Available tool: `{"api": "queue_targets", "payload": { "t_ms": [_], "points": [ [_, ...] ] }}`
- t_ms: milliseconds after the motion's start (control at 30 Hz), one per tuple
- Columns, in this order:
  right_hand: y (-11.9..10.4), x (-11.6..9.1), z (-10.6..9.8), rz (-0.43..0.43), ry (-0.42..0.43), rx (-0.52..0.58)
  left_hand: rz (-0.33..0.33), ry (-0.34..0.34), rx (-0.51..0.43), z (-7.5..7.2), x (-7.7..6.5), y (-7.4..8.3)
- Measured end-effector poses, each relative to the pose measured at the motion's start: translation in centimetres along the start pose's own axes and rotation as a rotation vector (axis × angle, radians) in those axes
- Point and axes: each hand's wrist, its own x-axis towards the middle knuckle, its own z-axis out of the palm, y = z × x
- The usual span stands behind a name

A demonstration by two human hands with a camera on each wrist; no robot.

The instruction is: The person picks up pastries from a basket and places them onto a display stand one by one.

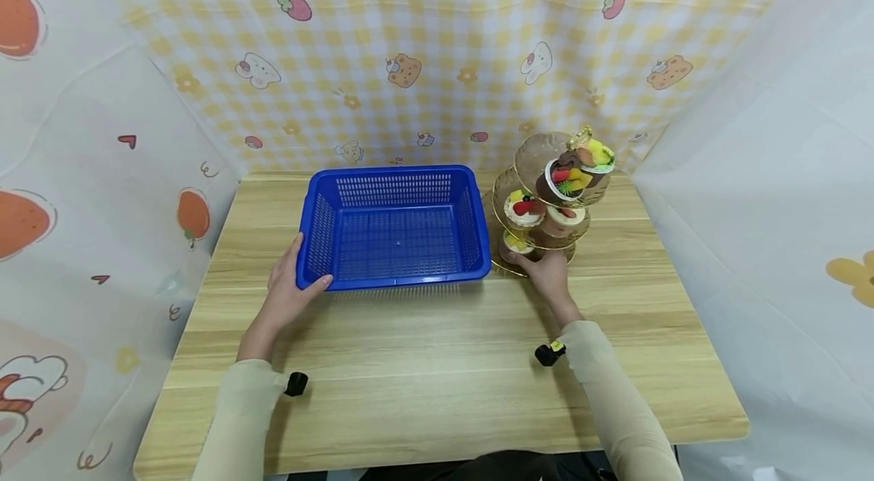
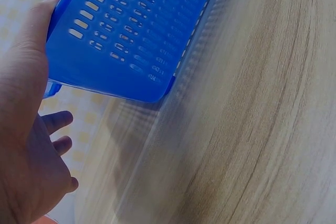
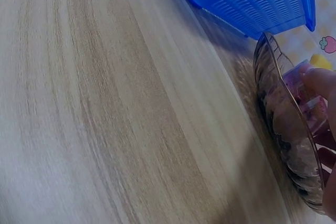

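Observation:
At the front left corner of a blue plastic basket (image 1: 397,281), my left hand (image 1: 285,287) rests with the thumb along the front rim and the fingers by the left side. The left wrist view shows the thumb lying on the rim of the basket (image 2: 105,72), several fingers loose below it. On the right, my right hand (image 1: 549,276) pinches a small dessert cup (image 1: 514,241) with a yellow topping, on the lowest tier of a cake stand (image 1: 522,155). Its thumb presses the clear cup (image 3: 299,85) in the right wrist view; the other fingertips are partly hidden.
The middle tier bears a fruit tart (image 1: 524,209) and a round cream-topped cake (image 1: 564,218). Dark cups with fruit toppings (image 1: 563,181) crowd the top tier. A wooden table (image 1: 423,375) carries everything, with a checked cloth (image 1: 437,33) hanging behind.

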Motion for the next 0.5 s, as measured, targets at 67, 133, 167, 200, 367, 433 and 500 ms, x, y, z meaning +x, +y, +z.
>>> {"api": "queue_targets", "payload": {
  "t_ms": [67,133,167,200,367,433,500],
  "points": [
    [-0.1,0.0,-0.1,-0.005,-0.002,0.006,-0.001,0.001,0.000,0.0,0.0,0.0],
    [-0.3,-0.1,-0.2,-0.008,-0.008,0.010,-0.007,-0.004,0.001,0.0,0.0,0.0],
    [-0.3,-0.2,-0.2,-0.005,-0.009,0.019,-0.012,-0.007,0.001,-0.1,0.0,0.1],
    [-0.4,-0.3,-0.3,-0.003,-0.011,0.028,-0.017,-0.009,0.000,-0.1,0.0,0.1],
    [-0.9,-1.5,-1.0,0.049,0.007,0.004,-0.024,-0.018,-0.011,-0.5,-0.1,0.1],
    [-1.2,-2.4,-1.4,0.063,0.029,-0.036,-0.015,-0.017,-0.011,-0.6,-0.1,0.1],
    [-1.5,-3.5,-1.6,0.066,0.061,-0.052,0.007,-0.007,-0.015,-0.7,0.0,0.0]
  ]
}}
